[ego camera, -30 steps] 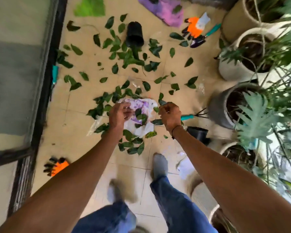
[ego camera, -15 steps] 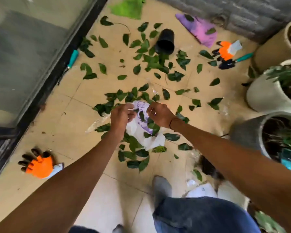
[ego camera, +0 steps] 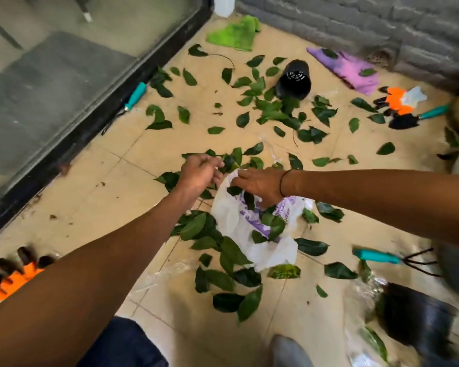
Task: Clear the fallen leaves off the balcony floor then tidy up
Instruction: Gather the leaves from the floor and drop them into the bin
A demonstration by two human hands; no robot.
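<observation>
Since a moment ago the left hand (ego camera: 199, 173) has drifted off the white bag (ego camera: 252, 223), fingers loosely apart above the leaves (ego camera: 223, 250) on the floor, while the right hand (ego camera: 257, 184) pinches the rim alone, so the limp mouth may sag shut and spill.

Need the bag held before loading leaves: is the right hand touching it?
Touching. The head view shows the right hand lying on the bag's upper edge.
</observation>
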